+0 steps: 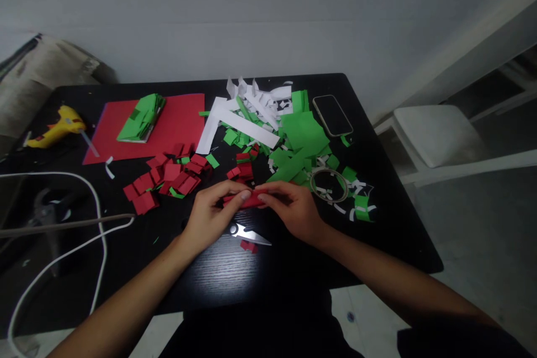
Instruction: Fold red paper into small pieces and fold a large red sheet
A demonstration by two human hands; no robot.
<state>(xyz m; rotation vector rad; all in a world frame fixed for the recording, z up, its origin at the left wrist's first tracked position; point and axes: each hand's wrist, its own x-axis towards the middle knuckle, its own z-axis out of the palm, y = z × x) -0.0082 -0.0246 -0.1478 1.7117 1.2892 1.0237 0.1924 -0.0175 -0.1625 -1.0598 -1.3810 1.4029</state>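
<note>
Both hands meet over the middle of the black table, pinching one folded strip of red paper between them. My left hand grips its left end with thumb and fingers closed. My right hand pinches the right end. Just below the hands lie scissors and a small red scrap. A pile of cut red squares sits to the left of the hands. A small stack of red pieces lies just beyond them.
A red sheet carries folded green papers at back left. A yellow glue gun and a white cable lie at far left. Green and white offcuts, a tape roll and a phone are at right. A white stool stands beyond the table.
</note>
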